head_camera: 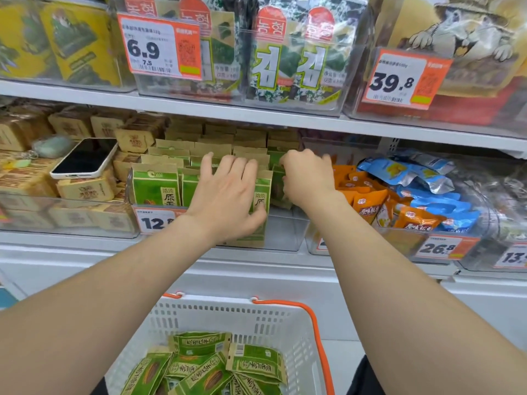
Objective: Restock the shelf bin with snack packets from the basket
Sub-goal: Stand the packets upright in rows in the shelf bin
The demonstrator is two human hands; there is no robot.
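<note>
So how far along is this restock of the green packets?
Mostly filled: rows of green snack packets stand in the clear shelf bin. In hand: the left hand presses flat on the front packets, the right hand curls over those at the bin's right end. Left: several packets lying in the white basket.

Bright even light falling from above, glare sheening on clear bins [350, 81], shadow pooling under shelf edge [199, 111], pic bowing at sides, corners going soft.
</note>
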